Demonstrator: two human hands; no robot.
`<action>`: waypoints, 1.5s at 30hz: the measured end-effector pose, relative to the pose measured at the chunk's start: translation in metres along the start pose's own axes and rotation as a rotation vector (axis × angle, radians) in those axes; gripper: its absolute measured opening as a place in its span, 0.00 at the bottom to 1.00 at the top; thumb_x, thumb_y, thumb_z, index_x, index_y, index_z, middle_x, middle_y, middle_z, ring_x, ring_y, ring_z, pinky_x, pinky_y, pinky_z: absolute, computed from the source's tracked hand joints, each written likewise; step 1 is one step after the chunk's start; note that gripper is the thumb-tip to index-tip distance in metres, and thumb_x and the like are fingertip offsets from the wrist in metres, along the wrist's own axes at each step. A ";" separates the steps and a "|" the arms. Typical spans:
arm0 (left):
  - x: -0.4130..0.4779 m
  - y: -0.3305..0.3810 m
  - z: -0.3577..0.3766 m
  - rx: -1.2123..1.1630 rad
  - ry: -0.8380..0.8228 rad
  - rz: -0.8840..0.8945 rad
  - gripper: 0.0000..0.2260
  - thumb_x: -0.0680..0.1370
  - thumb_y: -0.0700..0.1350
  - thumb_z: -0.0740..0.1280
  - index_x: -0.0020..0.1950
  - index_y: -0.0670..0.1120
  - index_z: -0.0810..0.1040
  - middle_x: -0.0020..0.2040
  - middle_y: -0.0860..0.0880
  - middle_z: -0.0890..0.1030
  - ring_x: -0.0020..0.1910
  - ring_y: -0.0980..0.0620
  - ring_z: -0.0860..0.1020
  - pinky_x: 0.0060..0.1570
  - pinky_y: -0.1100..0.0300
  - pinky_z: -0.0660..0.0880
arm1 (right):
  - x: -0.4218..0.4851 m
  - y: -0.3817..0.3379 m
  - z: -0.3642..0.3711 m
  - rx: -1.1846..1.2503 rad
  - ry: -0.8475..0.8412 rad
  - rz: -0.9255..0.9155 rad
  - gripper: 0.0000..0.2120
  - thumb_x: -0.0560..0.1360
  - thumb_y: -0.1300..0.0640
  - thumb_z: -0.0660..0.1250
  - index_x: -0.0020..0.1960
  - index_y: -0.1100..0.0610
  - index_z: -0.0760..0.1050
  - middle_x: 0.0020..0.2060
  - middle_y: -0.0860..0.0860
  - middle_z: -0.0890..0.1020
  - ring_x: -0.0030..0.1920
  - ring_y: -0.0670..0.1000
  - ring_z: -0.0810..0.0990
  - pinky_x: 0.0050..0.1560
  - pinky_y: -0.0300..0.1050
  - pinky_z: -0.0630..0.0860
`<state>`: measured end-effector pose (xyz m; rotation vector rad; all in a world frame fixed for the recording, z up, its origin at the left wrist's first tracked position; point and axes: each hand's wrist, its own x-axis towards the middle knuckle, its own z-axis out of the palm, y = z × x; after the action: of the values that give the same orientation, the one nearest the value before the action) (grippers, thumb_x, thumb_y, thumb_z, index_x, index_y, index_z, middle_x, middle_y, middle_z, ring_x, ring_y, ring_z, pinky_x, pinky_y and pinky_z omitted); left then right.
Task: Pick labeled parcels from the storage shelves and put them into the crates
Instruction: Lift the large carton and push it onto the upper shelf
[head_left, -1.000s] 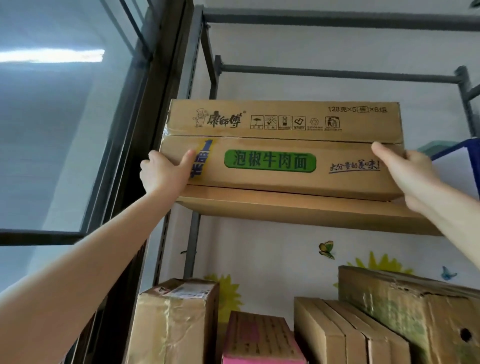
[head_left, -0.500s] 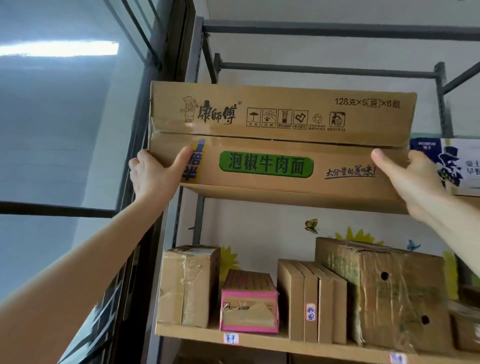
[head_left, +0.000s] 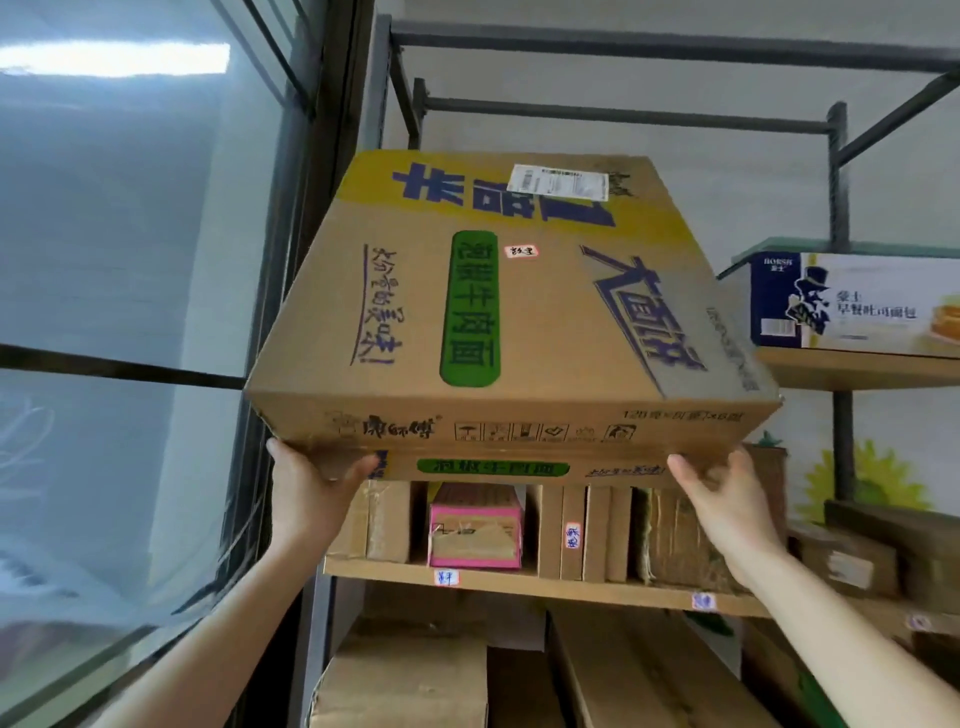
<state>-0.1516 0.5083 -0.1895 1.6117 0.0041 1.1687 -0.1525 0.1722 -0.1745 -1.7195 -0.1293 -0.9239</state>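
Observation:
A wide, flat cardboard noodle carton (head_left: 519, 312) with green, blue and yellow print and a white shipping label hangs in the air in front of the metal shelving, its top face tilted toward me. My left hand (head_left: 306, 493) grips its lower left corner, thumb on the front face. My right hand (head_left: 727, 499) grips the lower right corner the same way. The fingers of both hands are hidden under the carton.
Behind the carton, a wooden shelf (head_left: 545, 584) carries several cardboard parcels and a pink box (head_left: 475, 530). A blue and white box (head_left: 852, 304) sits on the upper right shelf. More cartons lie on the shelf below. A glass wall (head_left: 130, 312) runs along the left.
The carton has come off the top shelf, moved down and toward me, and tipped so its top face shows. Both hands kept their grip on its corners.

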 end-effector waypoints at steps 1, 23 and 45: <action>-0.006 -0.005 0.000 0.012 0.001 -0.011 0.36 0.68 0.40 0.76 0.67 0.37 0.58 0.65 0.39 0.71 0.64 0.40 0.71 0.57 0.51 0.70 | -0.005 0.007 0.000 -0.013 -0.014 0.018 0.25 0.76 0.54 0.65 0.68 0.61 0.61 0.65 0.59 0.73 0.67 0.58 0.70 0.65 0.52 0.66; 0.087 0.045 0.003 -0.055 0.122 0.214 0.40 0.68 0.61 0.69 0.73 0.47 0.57 0.69 0.43 0.69 0.67 0.43 0.69 0.64 0.42 0.68 | 0.062 -0.048 0.020 0.114 0.371 -0.207 0.17 0.80 0.54 0.58 0.66 0.61 0.68 0.61 0.56 0.75 0.62 0.55 0.73 0.56 0.42 0.66; 0.235 0.043 0.077 -0.217 0.160 0.514 0.13 0.79 0.49 0.60 0.52 0.42 0.78 0.39 0.56 0.75 0.35 0.62 0.71 0.35 0.74 0.68 | 0.214 -0.047 0.088 -0.092 0.561 -0.192 0.18 0.81 0.55 0.55 0.67 0.61 0.69 0.64 0.58 0.74 0.64 0.59 0.71 0.63 0.48 0.66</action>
<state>-0.0018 0.5609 0.0051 1.3588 -0.4422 1.6269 0.0153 0.1881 -0.0089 -1.4851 0.1242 -1.5398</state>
